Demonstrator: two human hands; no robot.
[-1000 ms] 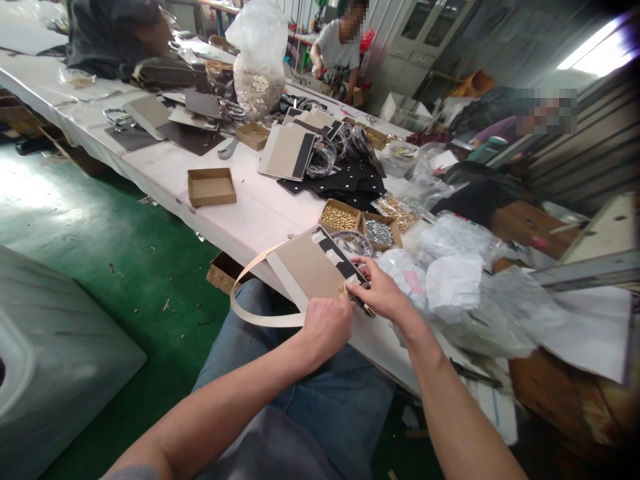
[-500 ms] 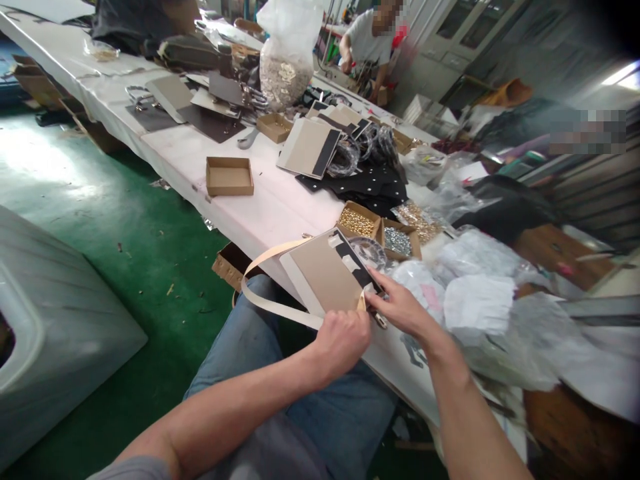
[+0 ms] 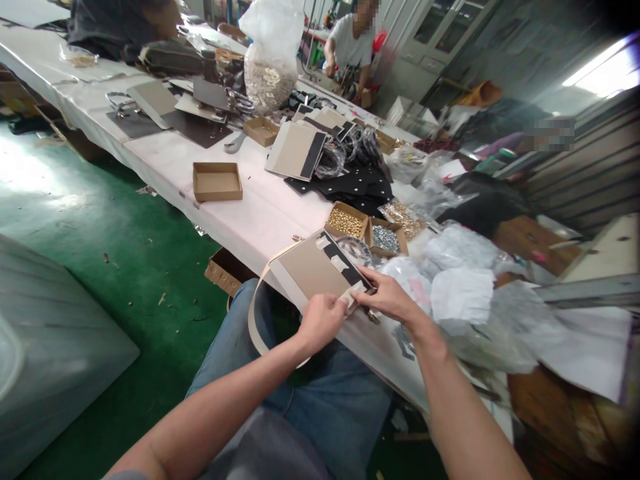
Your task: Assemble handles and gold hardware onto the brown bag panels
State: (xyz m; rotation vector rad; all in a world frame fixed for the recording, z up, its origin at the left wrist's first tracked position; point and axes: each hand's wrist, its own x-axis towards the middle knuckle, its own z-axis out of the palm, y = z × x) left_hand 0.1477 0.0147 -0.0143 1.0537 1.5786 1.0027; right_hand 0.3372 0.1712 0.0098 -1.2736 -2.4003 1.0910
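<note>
Pinching: your right hand [image 3: 387, 297] has the beige panel [image 3: 310, 267] at its right corner, thumb over the face, fingers along the edge.
Left hand: yours [image 3: 323, 322] sits at the panel's near edge, just beside the right thumb; fingers curled and drawn close together. Cannot tell what, if anything, is between them.
Panel: at the near edge of the white table [image 3: 270, 217], in front of you, lying at a slant, face up.
Black strip: it [image 3: 341, 259] runs down the panel's right side, with pale patches [image 3: 339, 264] on it.
Strap: a long cream band [image 3: 257, 327] loops from the panel's left side, hanging past the table edge by your left knee [image 3: 240, 333].
Small parts: just beyond the panel, gold-toned pieces [image 3: 345, 221] and silver-toned pieces [image 3: 384, 238] fill two adjoining boxes.
Coil: a clear-wrapped ring [image 3: 354, 250] lies between panel and boxes.
Right side: crumpled plastic bags [image 3: 457, 250] heap up near your right forearm.
Farther left: an open cardboard tray [image 3: 218, 196].
Far side: more beige boards [image 3: 295, 150] lie beside black studded material [image 3: 357, 188].
Background: a co-worker [image 3: 347, 47] in a pale shirt.
</note>
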